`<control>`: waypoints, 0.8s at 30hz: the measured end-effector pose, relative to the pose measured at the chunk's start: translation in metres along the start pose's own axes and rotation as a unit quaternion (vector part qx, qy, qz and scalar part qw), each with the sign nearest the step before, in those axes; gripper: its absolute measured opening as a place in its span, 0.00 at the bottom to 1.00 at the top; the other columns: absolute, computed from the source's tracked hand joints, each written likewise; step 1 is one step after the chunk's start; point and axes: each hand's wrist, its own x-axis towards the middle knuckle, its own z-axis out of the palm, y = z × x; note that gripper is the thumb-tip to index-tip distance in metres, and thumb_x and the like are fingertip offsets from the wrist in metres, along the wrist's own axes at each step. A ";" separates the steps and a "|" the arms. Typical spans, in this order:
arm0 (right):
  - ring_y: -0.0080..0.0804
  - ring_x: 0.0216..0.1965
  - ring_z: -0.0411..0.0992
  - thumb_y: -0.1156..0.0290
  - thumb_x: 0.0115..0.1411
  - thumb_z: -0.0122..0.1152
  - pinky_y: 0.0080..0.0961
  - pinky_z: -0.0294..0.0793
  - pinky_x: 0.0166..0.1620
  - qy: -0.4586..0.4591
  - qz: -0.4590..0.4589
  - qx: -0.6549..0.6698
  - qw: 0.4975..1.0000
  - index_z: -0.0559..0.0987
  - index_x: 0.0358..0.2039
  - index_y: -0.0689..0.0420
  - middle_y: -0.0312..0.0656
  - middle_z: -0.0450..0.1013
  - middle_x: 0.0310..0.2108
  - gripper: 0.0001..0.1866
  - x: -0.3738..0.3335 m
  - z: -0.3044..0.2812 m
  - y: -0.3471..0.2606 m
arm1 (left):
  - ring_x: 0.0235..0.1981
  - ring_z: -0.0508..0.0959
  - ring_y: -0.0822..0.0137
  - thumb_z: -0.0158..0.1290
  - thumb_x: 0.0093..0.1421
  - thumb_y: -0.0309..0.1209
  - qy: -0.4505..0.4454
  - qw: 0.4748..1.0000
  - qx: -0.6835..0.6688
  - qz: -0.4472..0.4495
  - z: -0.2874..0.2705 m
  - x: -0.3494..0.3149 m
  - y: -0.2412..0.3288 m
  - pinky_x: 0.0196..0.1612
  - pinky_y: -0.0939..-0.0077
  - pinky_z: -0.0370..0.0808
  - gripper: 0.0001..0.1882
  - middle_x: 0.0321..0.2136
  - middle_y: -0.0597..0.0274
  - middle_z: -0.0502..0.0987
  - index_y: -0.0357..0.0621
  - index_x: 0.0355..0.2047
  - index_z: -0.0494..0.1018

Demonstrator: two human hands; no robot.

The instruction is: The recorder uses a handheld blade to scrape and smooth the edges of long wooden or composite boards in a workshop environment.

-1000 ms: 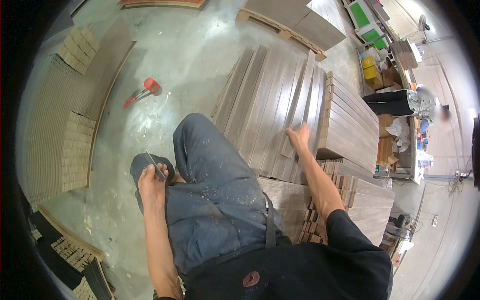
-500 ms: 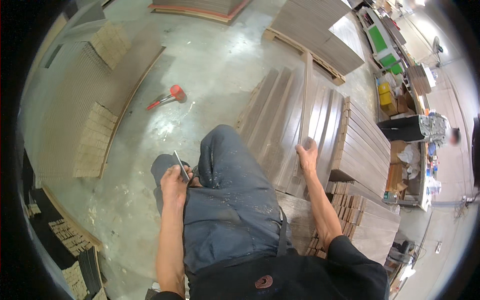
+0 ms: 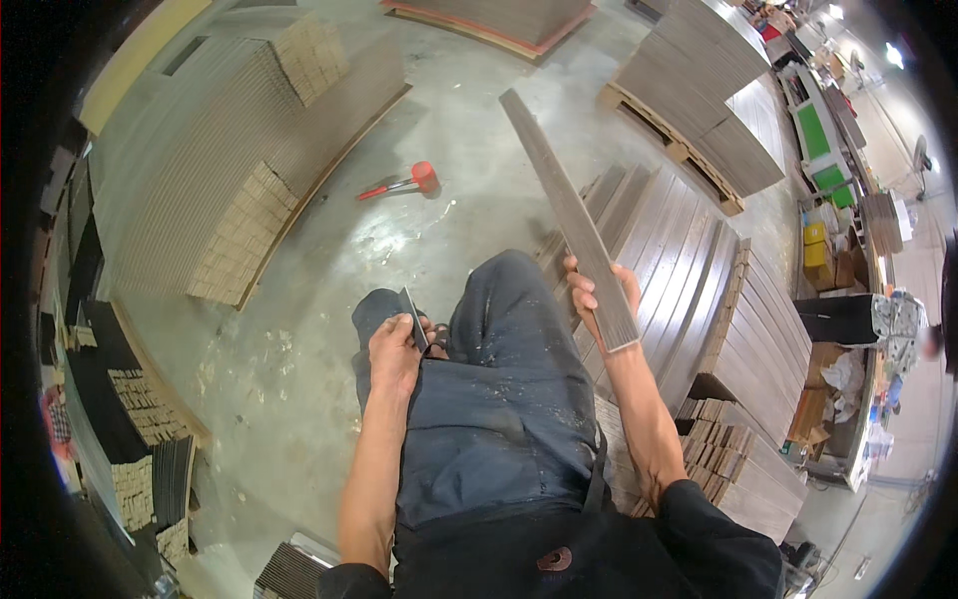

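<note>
My right hand grips a long, narrow grey-brown wood plank near its lower end, fingers round its left edge and thumb on the right. The plank is raised at a slant, its far end over the floor. Beneath and beyond it lies a stack of similar planks. My left hand is closed on a thin, flat dark blade-like piece, held upright above my bent knee. Its lower part is hidden by my fingers, so its exact kind is unclear.
A red mallet lies on the concrete floor ahead. Tall board stacks stand at left, with a palletised stack at far right. Bundled planks sit by my right elbow. Another person stands at the right-hand workbench.
My right hand has lifted the plank off the stack and tilted its far end leftward. My left hand still holds the thin piece. The whole view has shifted.
</note>
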 end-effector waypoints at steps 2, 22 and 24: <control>0.27 0.32 0.65 0.56 0.63 0.59 0.19 0.73 0.27 0.052 -0.054 -0.303 0.950 0.63 0.66 0.70 0.53 0.69 0.44 0.38 -0.009 0.007 0.000 | 0.33 0.80 0.60 0.49 0.72 0.25 -0.002 1.000 0.021 0.006 0.003 0.000 0.001 0.39 0.64 0.83 0.08 0.35 0.50 0.78 0.30 0.43 0.70; 0.62 0.53 0.72 0.67 0.49 0.70 0.47 0.75 0.56 -0.110 0.003 -0.911 0.398 0.58 0.72 0.56 0.60 0.68 0.54 0.50 -0.120 0.024 0.021 | 0.34 0.75 0.77 0.61 0.66 0.30 -0.057 0.975 0.065 0.204 0.073 -0.012 0.047 0.39 0.81 0.72 0.11 0.34 0.69 0.78 0.38 0.44 0.76; 0.61 0.50 0.72 0.68 0.49 0.70 0.46 0.75 0.54 -0.112 0.006 -0.908 0.405 0.58 0.72 0.56 0.60 0.69 0.53 0.50 -0.117 0.029 0.021 | 0.35 0.75 0.77 0.61 0.66 0.29 -0.024 0.974 0.099 0.204 0.071 -0.020 0.039 0.41 0.80 0.73 0.10 0.34 0.69 0.78 0.36 0.44 0.77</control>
